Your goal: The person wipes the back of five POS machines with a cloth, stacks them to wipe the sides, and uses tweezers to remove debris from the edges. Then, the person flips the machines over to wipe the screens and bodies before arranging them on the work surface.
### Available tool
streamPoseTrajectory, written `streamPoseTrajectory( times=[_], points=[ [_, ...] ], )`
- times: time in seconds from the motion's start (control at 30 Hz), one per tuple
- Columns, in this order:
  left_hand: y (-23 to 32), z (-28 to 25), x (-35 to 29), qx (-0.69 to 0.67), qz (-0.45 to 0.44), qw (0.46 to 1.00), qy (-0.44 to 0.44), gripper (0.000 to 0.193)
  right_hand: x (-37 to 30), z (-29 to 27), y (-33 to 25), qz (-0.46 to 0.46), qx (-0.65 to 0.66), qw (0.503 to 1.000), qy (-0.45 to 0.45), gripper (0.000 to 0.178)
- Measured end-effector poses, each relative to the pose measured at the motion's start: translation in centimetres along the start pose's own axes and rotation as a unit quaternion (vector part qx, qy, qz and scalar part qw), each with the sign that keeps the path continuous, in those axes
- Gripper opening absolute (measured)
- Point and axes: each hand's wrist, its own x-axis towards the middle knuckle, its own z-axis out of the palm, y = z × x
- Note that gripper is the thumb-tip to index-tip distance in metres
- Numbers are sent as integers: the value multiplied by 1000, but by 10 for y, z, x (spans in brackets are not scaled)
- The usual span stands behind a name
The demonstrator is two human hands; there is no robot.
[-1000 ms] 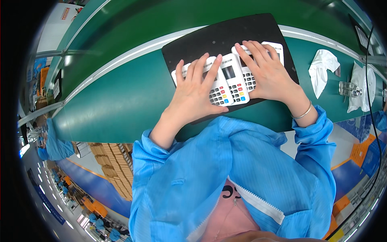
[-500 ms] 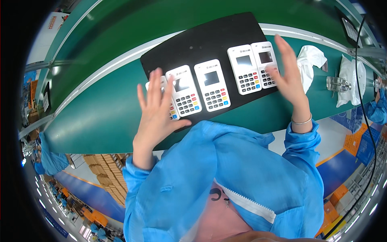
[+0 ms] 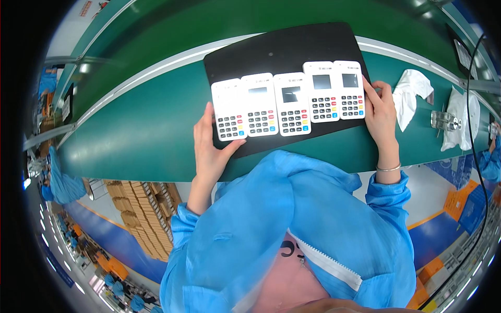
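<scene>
Both forearms reaching up from the lower edge, sleeved in blue to the wrists, elbows bent and spread apart. Left hand [image 3: 211,151] open, palm down, fingers [image 3: 201,122] extended forward and close together, thumb angled inward to the right. Right hand [image 3: 380,112] also open, turned slightly on edge, fingers [image 3: 371,89] straight and pointing up and to the left, nothing clasped. A thin bangle around the right wrist, just above the cuff. Hands well apart from each other.
</scene>
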Motion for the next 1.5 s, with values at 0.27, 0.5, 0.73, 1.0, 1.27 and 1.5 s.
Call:
streamPoseTrajectory(
  times=[0.27, 0.5, 0.73, 1.0, 1.27, 1.5],
  points=[
    [-19, -21, 0, 72, 45, 992, 94, 86, -16, 12, -50, 58, 14, 998, -23, 45],
    [-37, -48, -30, 135, 26, 987, 83, 46, 9, 26, -137, -26, 231, 950, -209, 47],
    [-81, -68, -17, 165, -136, 956, 199, 69, 27, 60, -185, -240, 377, 840, -308, 50],
    [-111, -88, 64, 168, -99, 966, 167, 73, 45, 94, -192, -146, 447, 812, -346, 29],
    [-129, -81, 189, 172, -137, 959, 181, 79, 46, 102, -196, -193, 492, 795, -299, 21],
    [-166, -82, 219, 125, -98, 964, 215, 78, 43, 100, -196, -191, 507, 779, -316, 19]
  ],
)
